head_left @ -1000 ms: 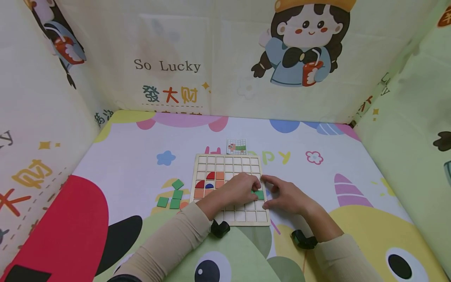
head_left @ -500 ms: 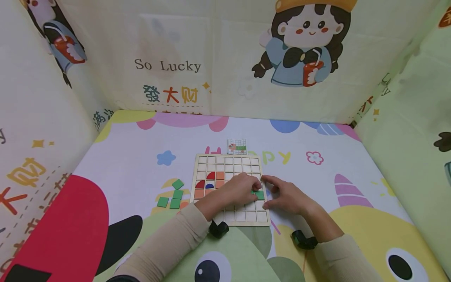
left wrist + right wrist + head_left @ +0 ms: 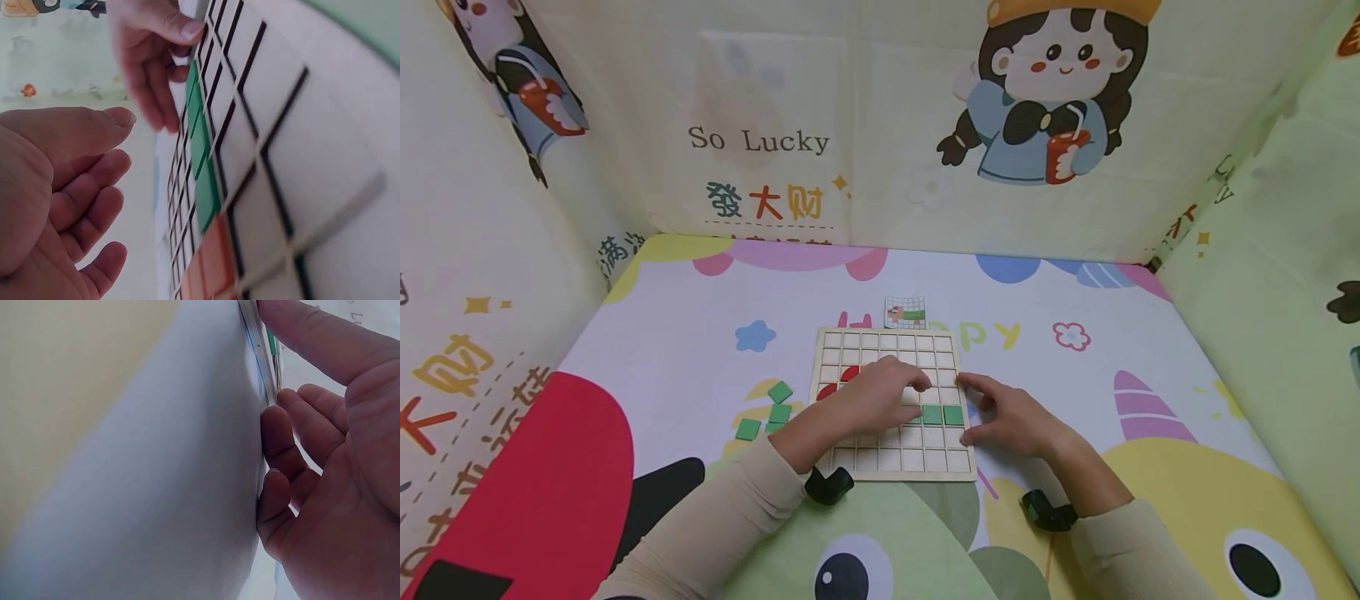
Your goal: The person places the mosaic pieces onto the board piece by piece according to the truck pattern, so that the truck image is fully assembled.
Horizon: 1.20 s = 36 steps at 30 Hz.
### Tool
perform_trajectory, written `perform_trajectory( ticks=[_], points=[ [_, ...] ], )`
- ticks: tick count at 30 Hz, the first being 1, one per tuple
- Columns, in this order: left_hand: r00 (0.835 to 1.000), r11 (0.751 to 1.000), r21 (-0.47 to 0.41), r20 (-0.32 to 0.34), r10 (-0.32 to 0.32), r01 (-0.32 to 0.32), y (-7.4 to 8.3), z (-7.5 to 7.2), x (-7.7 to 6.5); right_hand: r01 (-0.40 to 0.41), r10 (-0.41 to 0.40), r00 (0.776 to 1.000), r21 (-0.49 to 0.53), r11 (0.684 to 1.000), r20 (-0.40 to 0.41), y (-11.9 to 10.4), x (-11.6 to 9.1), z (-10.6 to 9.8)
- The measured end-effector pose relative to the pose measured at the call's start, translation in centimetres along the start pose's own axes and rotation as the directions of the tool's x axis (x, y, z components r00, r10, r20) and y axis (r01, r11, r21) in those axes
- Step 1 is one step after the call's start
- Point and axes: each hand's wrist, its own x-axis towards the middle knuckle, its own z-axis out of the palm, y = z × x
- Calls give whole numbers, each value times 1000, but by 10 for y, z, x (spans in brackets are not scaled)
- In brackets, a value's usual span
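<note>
A wooden grid board (image 3: pixel 912 460) lies on the patterned cloth. Over its middle hovers my left hand (image 3: pixel 871 398), thumb and fingers apart with nothing between them, as the left wrist view also shows. Green square tiles (image 3: pixel 932 415) fill neighbouring cells in one row out to the right edge; orange tiles (image 3: pixel 215 256) continue that row. Red pieces (image 3: pixel 850 373) sit in the left part, partly behind the left hand. My right hand (image 3: pixel 1011 417) touches the board's right edge with thumb and index finger spread along it; its other fingers bend loosely in the right wrist view.
Several loose green tiles (image 3: pixel 780 392) lie on the cloth left of the board, one partly behind the left sleeve. A small picture card (image 3: pixel 906 312) with a gridded drawing lies just behind the board. Printed cloth walls (image 3: pixel 880 125) stand at the back and both sides.
My left hand has drawn back leftward from the green tiles, its fingers parting, so more of the green row shows. The right hand has stayed at the board's edge.
</note>
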Motion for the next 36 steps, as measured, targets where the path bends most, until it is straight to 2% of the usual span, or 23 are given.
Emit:
perform_trajectory(
  ticks=[4, 11, 17, 23, 30, 36],
  points=[
    [999, 1000, 1, -37, -1, 1, -9, -10, -12, 1, -1, 1000, 6, 1000, 1, 0, 0, 1],
    [993, 997, -38, -92, -69, 66, -23, -28, -34, 17, -17, 1000, -2, 1000, -6, 1, -1, 1],
    [988, 996, -22, -129, -87, 85, -38, -38, -45, 11, -11, 1000, -16, 1000, -8, -1, 0, -1],
    [977, 987, -19, -141, -162, 161, -48, -48, -58, 5, -5, 1000, -8, 1000, -7, 0, 0, 0],
    [963, 979, -13, -181, -201, 202, -68, -53, -77, 4, -4, 1000, 0, 1000, -8, 1, 0, 1],
    [946, 962, -21, -176, -272, 273, -81, -56, -89, 14, -14, 1000, 0, 1000, -7, 1, -1, 1]
  ],
)
